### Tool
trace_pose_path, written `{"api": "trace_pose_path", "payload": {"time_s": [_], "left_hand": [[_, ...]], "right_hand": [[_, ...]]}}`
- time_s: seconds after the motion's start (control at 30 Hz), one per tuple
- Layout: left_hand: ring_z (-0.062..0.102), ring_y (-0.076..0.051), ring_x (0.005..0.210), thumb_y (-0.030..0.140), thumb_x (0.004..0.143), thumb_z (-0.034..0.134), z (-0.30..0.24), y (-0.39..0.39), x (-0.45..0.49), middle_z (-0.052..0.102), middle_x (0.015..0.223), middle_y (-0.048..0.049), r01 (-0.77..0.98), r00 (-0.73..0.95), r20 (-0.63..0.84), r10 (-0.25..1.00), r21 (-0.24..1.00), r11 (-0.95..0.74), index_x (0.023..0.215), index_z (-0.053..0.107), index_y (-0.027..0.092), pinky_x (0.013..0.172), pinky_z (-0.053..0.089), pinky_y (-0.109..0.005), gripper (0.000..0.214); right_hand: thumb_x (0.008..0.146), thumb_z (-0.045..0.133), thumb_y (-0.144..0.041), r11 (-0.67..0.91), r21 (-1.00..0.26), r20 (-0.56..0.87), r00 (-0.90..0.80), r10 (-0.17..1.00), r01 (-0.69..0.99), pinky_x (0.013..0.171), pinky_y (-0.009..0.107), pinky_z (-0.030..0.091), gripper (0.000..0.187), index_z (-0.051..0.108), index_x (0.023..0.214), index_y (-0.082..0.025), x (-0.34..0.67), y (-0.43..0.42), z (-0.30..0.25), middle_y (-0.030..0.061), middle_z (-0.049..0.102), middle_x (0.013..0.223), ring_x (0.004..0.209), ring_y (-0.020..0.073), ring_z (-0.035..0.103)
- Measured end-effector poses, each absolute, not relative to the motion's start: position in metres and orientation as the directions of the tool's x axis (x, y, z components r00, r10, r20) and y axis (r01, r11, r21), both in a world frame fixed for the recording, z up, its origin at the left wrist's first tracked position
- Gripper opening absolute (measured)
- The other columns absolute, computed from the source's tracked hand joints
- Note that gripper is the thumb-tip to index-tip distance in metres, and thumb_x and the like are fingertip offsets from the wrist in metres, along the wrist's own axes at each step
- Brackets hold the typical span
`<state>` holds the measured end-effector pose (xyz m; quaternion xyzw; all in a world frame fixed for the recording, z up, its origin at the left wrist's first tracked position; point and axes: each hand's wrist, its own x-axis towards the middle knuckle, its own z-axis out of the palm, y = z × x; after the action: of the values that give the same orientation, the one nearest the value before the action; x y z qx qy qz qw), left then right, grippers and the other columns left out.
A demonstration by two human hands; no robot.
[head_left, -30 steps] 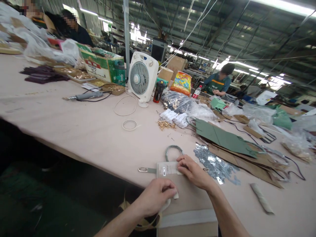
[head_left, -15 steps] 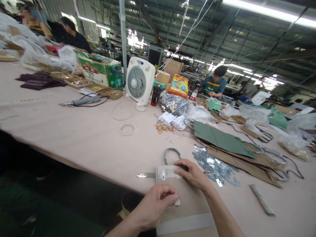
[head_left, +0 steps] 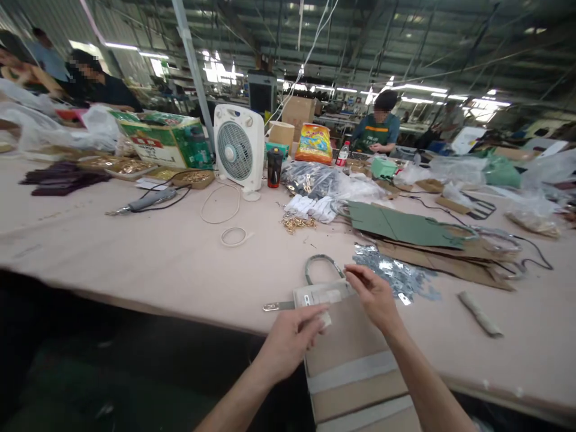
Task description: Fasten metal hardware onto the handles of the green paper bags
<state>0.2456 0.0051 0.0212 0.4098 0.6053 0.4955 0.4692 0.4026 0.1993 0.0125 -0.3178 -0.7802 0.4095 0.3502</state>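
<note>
Tan card panel (head_left: pixel 346 354) is lying across the worktop (head_left: pixel 135 252) edge, grey handle loop (head_left: pixel 321 264) beyond it; the left hand (head_left: pixel 290 345) is pinching a small white tab (head_left: pixel 326 319), while the right hand (head_left: pixel 373 298) is working its narrowed fingers at a pale label patch (head_left: pixel 321 294), grip unclear.

The bag panel (head_left: pixel 346 354) overhangs the counter's (head_left: pixel 112 252) near edge, metal scraps (head_left: pixel 387 270) beside it, box fan (head_left: pixel 237 147) far behind.

Long beige worktable (head_left: pixel 135 258): silver metal scraps (head_left: pixel 391 267) just past R hand (head_left: pixel 373 297), green & tan card panels (head_left: pixel 400 225) beyond, rolled strip (head_left: pixel 479 313) to its R.
</note>
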Motion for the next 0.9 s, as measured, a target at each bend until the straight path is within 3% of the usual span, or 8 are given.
{"api": "trace_pose_path", "payload": {"time_s": [0.07, 0.17, 0.3, 0.53, 0.7, 0.8, 0.9], "left_hand": [[0.057, -0.014, 0.07, 0.032, 0.097, 0.054, 0.034, 0.0, 0.242, 0.072, 0.088, -0.0008, 0.122, -0.195, -0.143, 0.97, 0.978, 0.169, 0.154, 0.048, 0.022, 0.072, 0.047, -0.027, 0.059], [0.064, -0.019, 0.087, 0.026, 0.097, 0.052, 0.045, -0.006, 0.241, 0.074, 0.096, -0.0012, 0.266, -0.173, -0.092, 0.981, 0.954, 0.137, 0.165, 0.023, 0.026, 0.086, 0.046, -0.031, 0.073], [0.066, -0.025, 0.104, 0.028, 0.101, 0.047, 0.045, -0.009, 0.246, 0.073, 0.115, -0.0071, 0.392, -0.158, -0.07, 0.985, 0.911, 0.127, 0.164, 0.023, 0.026, 0.092, 0.047, -0.036, 0.068], [0.064, -0.03, 0.124, 0.028, 0.104, 0.04, 0.046, -0.013, 0.254, 0.068, 0.136, -0.0115, 0.462, -0.112, -0.036, 0.993, 0.883, 0.084, 0.161, 0.03, 0.027, 0.103, 0.046, -0.042, 0.058], [0.07, -0.026, 0.108, 0.026, 0.102, 0.042, 0.056, -0.016, 0.254, 0.076, 0.111, -0.0083, 0.439, -0.147, -0.037, 0.988, 0.893, 0.099, 0.149, 0.044, 0.023, 0.093, 0.048, -0.035, 0.047], [0.07, -0.02, 0.083, 0.028, 0.102, 0.043, 0.057, -0.015, 0.254, 0.075, 0.086, -0.0039, 0.39, -0.159, -0.057, 0.986, 0.913, 0.116, 0.124, 0.062, 0.021, 0.077, 0.049, -0.028, 0.03], [0.064, -0.016, 0.066, 0.028, 0.101, 0.044, 0.055, -0.014, 0.251, 0.068, 0.069, -0.0001, 0.373, -0.145, -0.037, 0.989, 0.923, 0.089, 0.101, 0.069, 0.02, 0.067, 0.046, -0.024, 0.027]], "right_hand": [[0.096, 0.066, -0.044, 0.43, -0.877, 0.231, -0.598, 0.768, 0.214, 0.085, 0.033, 0.057, 0.026, 0.073, 0.111, -0.025, 0.415, 0.183, 0.027, 0.0056, 0.075, 0.104, 0.093, 0.0216, 0.07], [0.097, 0.066, -0.04, 0.507, -0.831, 0.202, -0.724, 0.659, 0.23, 0.087, 0.031, 0.057, 0.029, 0.068, 0.123, -0.028, 0.43, 0.154, 0.043, 0.0043, 0.075, 0.109, 0.095, 0.0201, 0.071], [0.098, 0.064, -0.034, 0.641, -0.738, 0.202, -0.838, 0.507, 0.21, 0.088, 0.031, 0.057, 0.033, 0.062, 0.131, -0.031, 0.431, 0.126, 0.053, 0.004, 0.073, 0.115, 0.096, 0.0184, 0.069], [0.1, 0.062, -0.029, 0.694, -0.699, 0.179, -0.898, 0.403, 0.172, 0.083, 0.029, 0.054, 0.012, 0.069, 0.109, -0.027, 0.419, 0.117, 0.055, 0.0023, 0.073, 0.099, 0.091, 0.0181, 0.068], [0.102, 0.058, -0.025, 0.723, -0.665, 0.175, -0.902, 0.394, 0.187, 0.079, 0.029, 0.052, 0.011, 0.069, 0.1, -0.026, 0.42, 0.114, 0.056, 0.0022, 0.071, 0.093, 0.086, 0.0181, 0.068], [0.102, 0.056, -0.023, 0.755, -0.626, 0.183, -0.904, 0.387, 0.196, 0.08, 0.03, 0.051, 0.013, 0.068, 0.099, -0.025, 0.421, 0.113, 0.06, 0.0026, 0.07, 0.094, 0.087, 0.0185, 0.067], [0.102, 0.055, -0.021, 0.777, -0.601, 0.197, -0.908, 0.37, 0.186, 0.081, 0.03, 0.051, 0.012, 0.066, 0.1, -0.026, 0.422, 0.112, 0.061, 0.0029, 0.069, 0.096, 0.09, 0.019, 0.066]]}}
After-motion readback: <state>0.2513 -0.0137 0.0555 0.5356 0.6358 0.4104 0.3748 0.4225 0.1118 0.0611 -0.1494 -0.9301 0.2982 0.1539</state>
